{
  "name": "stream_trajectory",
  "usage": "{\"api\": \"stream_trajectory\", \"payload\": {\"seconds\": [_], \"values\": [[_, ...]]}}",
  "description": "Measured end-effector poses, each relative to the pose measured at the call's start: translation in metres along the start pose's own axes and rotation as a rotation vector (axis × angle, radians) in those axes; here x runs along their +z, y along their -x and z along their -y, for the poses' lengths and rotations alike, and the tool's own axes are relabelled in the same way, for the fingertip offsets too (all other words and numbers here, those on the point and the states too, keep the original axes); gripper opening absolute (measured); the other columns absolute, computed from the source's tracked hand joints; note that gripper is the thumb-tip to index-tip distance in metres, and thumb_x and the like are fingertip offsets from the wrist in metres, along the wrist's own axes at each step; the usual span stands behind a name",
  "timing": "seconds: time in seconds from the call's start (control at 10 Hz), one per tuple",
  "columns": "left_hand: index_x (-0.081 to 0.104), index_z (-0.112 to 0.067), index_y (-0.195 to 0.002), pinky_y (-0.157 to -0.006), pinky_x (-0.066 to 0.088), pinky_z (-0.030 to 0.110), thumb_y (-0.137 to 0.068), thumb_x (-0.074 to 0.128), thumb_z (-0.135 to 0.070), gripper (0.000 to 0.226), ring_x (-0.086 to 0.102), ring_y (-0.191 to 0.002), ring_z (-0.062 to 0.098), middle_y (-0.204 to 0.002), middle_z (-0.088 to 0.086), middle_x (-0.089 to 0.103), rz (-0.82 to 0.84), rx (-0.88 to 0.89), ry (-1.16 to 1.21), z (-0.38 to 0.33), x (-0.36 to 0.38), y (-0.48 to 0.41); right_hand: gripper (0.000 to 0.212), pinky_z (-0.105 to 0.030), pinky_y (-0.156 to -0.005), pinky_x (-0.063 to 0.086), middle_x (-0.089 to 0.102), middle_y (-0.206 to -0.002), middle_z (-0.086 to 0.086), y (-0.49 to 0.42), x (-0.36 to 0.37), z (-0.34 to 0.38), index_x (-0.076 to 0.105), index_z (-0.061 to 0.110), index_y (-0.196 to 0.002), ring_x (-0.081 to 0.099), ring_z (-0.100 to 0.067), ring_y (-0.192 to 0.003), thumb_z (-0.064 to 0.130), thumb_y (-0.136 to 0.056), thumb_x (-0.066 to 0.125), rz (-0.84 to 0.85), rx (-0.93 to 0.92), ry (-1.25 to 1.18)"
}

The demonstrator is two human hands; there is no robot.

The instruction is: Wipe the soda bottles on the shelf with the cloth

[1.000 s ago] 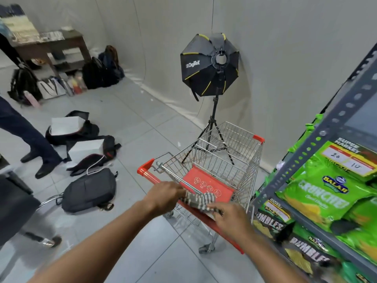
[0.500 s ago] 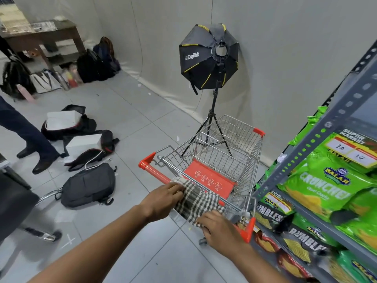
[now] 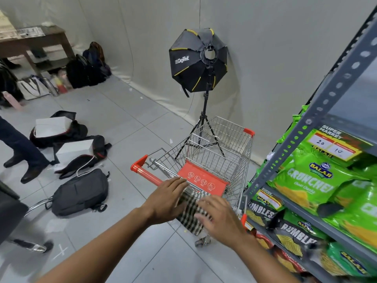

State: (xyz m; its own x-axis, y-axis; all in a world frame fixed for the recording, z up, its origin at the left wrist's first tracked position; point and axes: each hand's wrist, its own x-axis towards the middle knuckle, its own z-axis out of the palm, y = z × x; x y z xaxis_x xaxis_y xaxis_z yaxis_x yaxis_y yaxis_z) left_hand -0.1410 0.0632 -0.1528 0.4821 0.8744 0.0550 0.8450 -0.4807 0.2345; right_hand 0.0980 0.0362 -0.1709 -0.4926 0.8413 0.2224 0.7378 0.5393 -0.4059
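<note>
Both hands at lower centre of frame, over the cart (image 3: 234, 139) handle. Checked cloth (image 3: 190, 209) is draped over the handle between them. Left hand (image 3: 169, 198) lies flat on the cloth's left edge, fingers extended, not clenched. Right hand (image 3: 218, 213) is blurred, fingers spread over the cloth; can't tell if it's gripping. Shelf (image 3: 318, 111) at right edge holds green snack bags (image 3: 306, 180). Softbox (image 3: 196, 60) on its stand is behind the cart.
</note>
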Motion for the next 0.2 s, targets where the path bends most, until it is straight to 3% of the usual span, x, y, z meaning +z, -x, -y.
{"api": "stream_trajectory", "payload": {"seconds": [0.1, 0.2], "values": [[0.045, -0.011, -0.148, -0.117, 0.035, 0.050, -0.097, 0.051, -0.044, 0.060, 0.042, -0.143, 0.030, -0.153, 0.012, 0.050, -0.133, 0.034, 0.079, -0.035, -0.010, -0.034, 0.038, -0.047, -0.102, 0.048, 0.065, -0.129, 0.001, -0.006, -0.041, -0.010, 0.064, 0.018, -0.130, 0.056, -0.019, -0.123, 0.036, -0.097, 0.062, -0.181, 0.068, -0.037], [0.055, -0.004, -0.138, -0.112, 0.041, 0.048, -0.094, 0.066, -0.026, 0.050, 0.052, -0.133, 0.036, -0.142, 0.017, 0.059, -0.249, 0.136, 0.097, -0.072, -0.024, -0.074, 0.033, -0.042, -0.098, 0.051, 0.070, -0.121, -0.006, -0.009, -0.107, -0.015, 0.070, 0.007, -0.122, 0.063, -0.021, -0.113, 0.021, -0.092, 0.067, -0.509, 0.079, -0.053]]}}
